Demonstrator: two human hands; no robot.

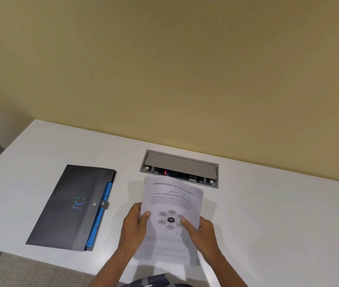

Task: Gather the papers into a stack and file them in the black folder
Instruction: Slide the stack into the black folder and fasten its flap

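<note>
Left hand (135, 224) fingers (146, 214) are closed on the left edge of the papers (172, 216), thumb lying over the printed face; right hand (200, 229) likewise pinches the right edge, thumb pressed near the diagram; both grips appear firm. The papers are held as one stack, tilted up off the tabletop (268, 214), with the top edges slightly fanned and uneven; one further sheet (170, 270) seems to lie flat under the stack at the near edge, though whether it is loose cannot be told. Judgement: the step in hand is squaring the stack; it would be done well by loosening the grip a little and tapping the lower edge on the tabletop until the edges align, then collecting any stray sheet. The black folder (71, 206) lies flat to the left, well apart from the stack, with its snap strap apparently fastened and blue dividers showing at its right side; it must be opened before filing. A recessed cable box (180, 168) sits just beyond the papers; keep the sheets clear of it.
</note>
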